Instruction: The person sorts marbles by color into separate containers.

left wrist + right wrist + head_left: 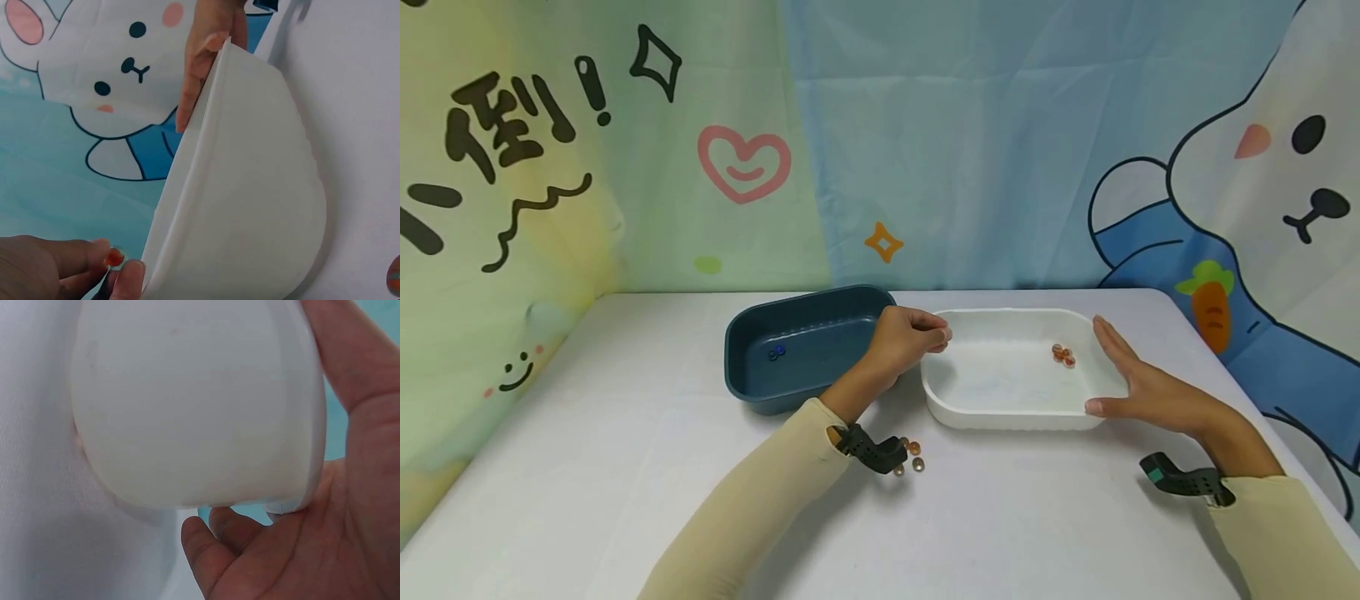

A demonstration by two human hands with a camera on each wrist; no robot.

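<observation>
My left hand [908, 337] is at the left rim of the white tray [1000, 421], where thumb and fingers pinch a glass marble with orange inside [114, 257]. At the tray's right end, my right hand [1157, 398] holds the rim, thumb at the near corner and fingers stretched along the far side. Inside the white tray, toward its right, lies a small cluster of orange marbles [1063, 356]. The dark teal tray [760, 396] stands left of it, behind my left forearm, with dark blue marbles [777, 352] on its floor.
Several loose marbles [918, 464], orange and brownish, lie on the white table [1022, 508] near my left wrist, which partly hides them. A printed cloth backdrop [955, 167] rises behind the table's far edge.
</observation>
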